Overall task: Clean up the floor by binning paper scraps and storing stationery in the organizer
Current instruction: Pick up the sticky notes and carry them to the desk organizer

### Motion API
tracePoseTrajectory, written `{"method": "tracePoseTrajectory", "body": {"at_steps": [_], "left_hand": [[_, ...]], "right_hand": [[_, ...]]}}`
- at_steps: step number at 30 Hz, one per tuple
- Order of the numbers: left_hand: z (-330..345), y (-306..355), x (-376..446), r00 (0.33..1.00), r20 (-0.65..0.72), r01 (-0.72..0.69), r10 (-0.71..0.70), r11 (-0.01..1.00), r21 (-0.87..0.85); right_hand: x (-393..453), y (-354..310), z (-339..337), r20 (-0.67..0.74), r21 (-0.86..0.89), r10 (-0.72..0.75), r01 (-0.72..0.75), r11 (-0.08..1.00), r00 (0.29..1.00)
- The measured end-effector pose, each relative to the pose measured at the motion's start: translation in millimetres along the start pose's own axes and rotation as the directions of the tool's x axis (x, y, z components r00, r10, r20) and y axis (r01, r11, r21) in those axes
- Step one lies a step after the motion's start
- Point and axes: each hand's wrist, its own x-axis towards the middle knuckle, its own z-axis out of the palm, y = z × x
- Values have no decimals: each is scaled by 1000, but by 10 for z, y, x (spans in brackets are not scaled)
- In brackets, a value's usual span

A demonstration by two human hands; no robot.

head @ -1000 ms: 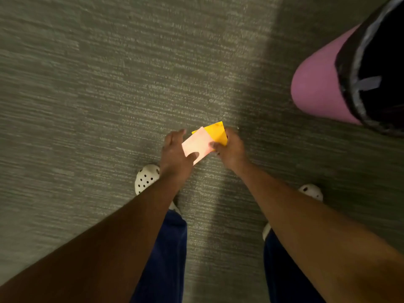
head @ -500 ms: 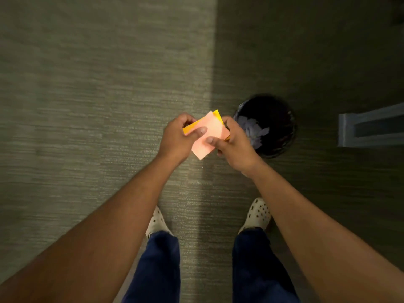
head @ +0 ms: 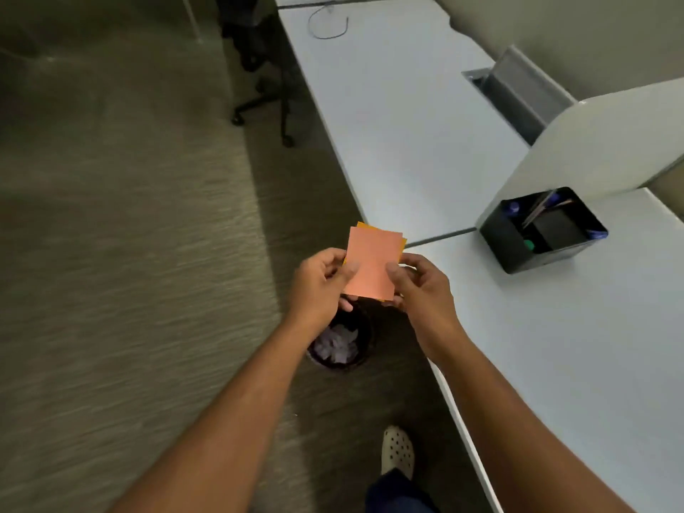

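Observation:
A small stack of sticky notes (head: 373,261), pink on top with orange edges behind, is held upright in front of me. My left hand (head: 321,281) pinches its left edge and my right hand (head: 420,283) pinches its right edge. Directly below the hands stands a round dark bin (head: 364,349) on the carpet, holding crumpled white paper scraps (head: 338,345). A black desk organizer (head: 509,238) with pens and other stationery sits on the white desk (head: 555,346) to the right.
The long white desk runs from near right to far centre, with a grey divider panel (head: 607,142) and a cable (head: 327,25) on it. An office chair base (head: 266,101) stands on the carpet at the back. My shoe (head: 398,449) is near the desk edge.
My view has lifted from the floor to the desk. The bin now lies under my hands instead of to the right, and the notes are held higher and more upright.

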Motion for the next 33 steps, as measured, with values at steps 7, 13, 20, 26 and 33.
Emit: {"method": "tracePoseTrajectory", "body": {"at_steps": [7,13,20,26,33], "left_hand": [[1343,779,54,992,111,-67,58,995,76],[2214,945,49,951,306,-112,48,975,194],[2700,948,85,965,246,-173,86,918,356],[2937,1000,272,972,167,-223,167,881,416],[3094,1001,468,975,170,-208,142,852,482]], "right_hand": [[-154,-478,-1345,-175,6,-46,48,999,984],[-108,-507,-2348,-224,-136,-115,86,987,968],[97,-616,-2986,-206,-328,-284,207,922,936],[607,-962,-3429,103,-592,-383,366,718,918],[1446,-1494,-3964,49,-803,-597,387,453,801]]}}
